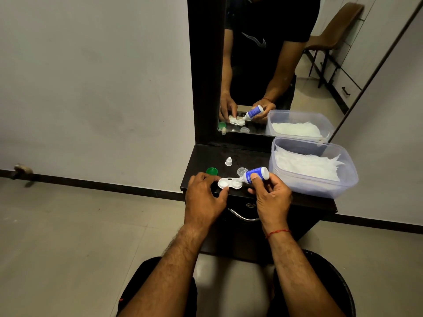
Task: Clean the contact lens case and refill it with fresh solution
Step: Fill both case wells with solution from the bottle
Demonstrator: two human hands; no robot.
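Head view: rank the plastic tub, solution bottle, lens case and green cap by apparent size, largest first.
1. plastic tub, by far.
2. solution bottle and lens case: look alike, bottle partly covered, so unranked.
3. green cap.

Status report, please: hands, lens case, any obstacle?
Left hand holds open lens case. Right hand tips solution bottle, nozzle at right well. Green cap, clear cap behind, nothing blocking.

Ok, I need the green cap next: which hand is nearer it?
Left. The left hand is right beside the green cap; the right hand is beyond the case, holding the bottle.
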